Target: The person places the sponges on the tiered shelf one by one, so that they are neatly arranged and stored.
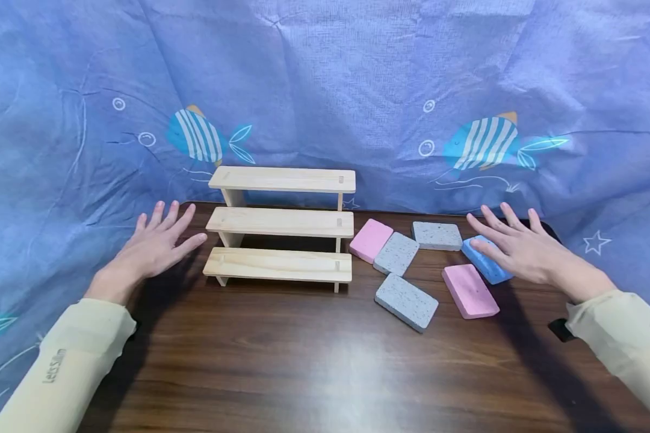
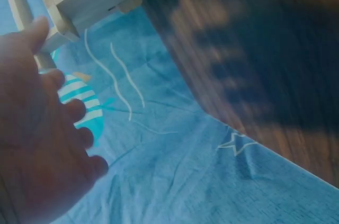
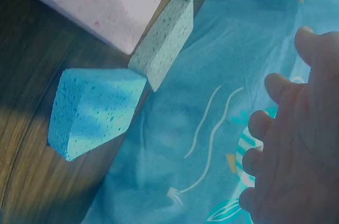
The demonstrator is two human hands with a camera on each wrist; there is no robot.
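Note:
My left hand (image 1: pixel 154 243) is held out with fingers spread, just left of a three-tier wooden stand (image 1: pixel 278 222); it holds nothing. The right hand (image 1: pixel 520 243), also spread and holding nothing, hovers over the right side of the table and overlaps a blue sponge block (image 1: pixel 489 262) in the head view. Close to it lies a pink sponge block (image 1: pixel 470 291). Further left are a grey block (image 1: pixel 437 236), another grey one (image 1: pixel 396 253) touching a second pink block (image 1: pixel 371 240), and a third grey block (image 1: pixel 407 301) nearer the front. All the blocks lie flat.
The brown wooden table (image 1: pixel 281 355) reflects light at its front middle. Behind it hangs a blue cloth (image 1: pixel 336 90) printed with striped fish, which also runs down past the table's far edge. The stand's three shelves hold nothing.

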